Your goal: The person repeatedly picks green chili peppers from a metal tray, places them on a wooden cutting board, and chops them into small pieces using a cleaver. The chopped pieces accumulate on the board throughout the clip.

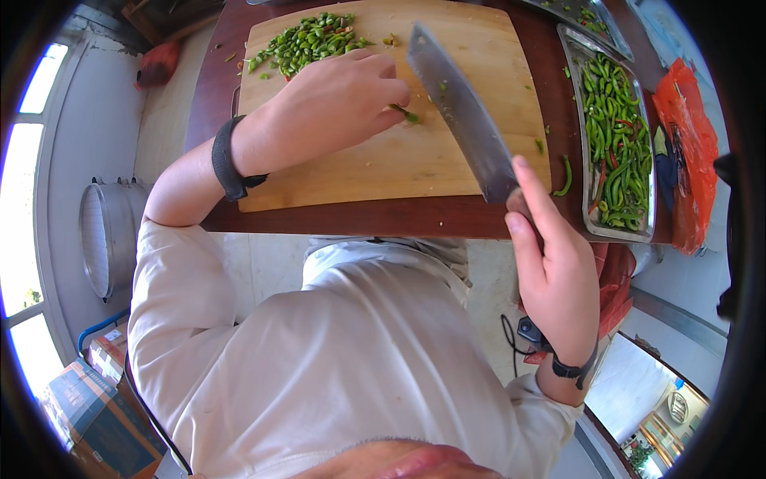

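My right hand (553, 263) grips the handle of a broad steel cleaver (464, 114), whose blade slants up and left over the wooden cutting board (359, 179). Bits of green cling to the blade. Over the board's middle, my left hand (344, 102) pinches a short piece of green chili pepper (408, 114) in its fingertips. This piece is to the left of the blade, apart from it. Behind my left hand lies a heap of chopped green chilies (317, 42), its near side partly hidden by the hand.
A metal tray (589, 221) of whole green and a few red chilies stands right of the board. One loose chili (564, 176) lies between them on the dark red table (383, 218). Farther back is another metal tray (616, 30). A red plastic bag (688, 155) sits at the far right.
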A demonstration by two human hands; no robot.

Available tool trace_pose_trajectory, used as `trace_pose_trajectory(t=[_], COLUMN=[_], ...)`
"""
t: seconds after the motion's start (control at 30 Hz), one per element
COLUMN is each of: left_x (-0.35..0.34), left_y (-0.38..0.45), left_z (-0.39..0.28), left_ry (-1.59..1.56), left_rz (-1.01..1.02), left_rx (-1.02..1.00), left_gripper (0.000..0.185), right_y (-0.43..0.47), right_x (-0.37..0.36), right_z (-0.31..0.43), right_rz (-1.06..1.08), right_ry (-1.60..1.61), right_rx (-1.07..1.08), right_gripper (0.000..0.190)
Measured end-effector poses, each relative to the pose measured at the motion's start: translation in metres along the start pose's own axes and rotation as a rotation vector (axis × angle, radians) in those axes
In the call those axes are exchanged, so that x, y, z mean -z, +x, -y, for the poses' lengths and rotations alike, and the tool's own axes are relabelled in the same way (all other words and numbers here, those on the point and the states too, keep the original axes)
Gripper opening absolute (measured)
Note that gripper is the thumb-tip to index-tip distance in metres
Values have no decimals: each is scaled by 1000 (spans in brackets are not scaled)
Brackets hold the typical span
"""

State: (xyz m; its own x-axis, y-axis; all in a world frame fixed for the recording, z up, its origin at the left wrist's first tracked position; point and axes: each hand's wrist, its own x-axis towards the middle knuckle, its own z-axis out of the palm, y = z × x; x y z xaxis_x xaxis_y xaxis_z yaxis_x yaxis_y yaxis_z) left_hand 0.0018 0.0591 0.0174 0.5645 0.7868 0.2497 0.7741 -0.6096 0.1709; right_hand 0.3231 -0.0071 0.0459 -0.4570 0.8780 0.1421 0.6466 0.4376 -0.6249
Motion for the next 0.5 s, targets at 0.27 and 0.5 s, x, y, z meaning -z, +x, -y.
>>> trace_pose_trajectory(t=[0.27,0.5], left_x=[-6,-17], left_y=[28,50], left_z=[14,16], left_ry=[-24,117], left_rz=[16,-52], left_rx=[-71,-151], left_gripper=[30,19], right_y=[-35,-47], right_x=[22,17], right_z=[-9,-20], right_rz=[-186,-234], right_ry=[621,534], right_rx=[-391,-410], right_gripper=[57,57])
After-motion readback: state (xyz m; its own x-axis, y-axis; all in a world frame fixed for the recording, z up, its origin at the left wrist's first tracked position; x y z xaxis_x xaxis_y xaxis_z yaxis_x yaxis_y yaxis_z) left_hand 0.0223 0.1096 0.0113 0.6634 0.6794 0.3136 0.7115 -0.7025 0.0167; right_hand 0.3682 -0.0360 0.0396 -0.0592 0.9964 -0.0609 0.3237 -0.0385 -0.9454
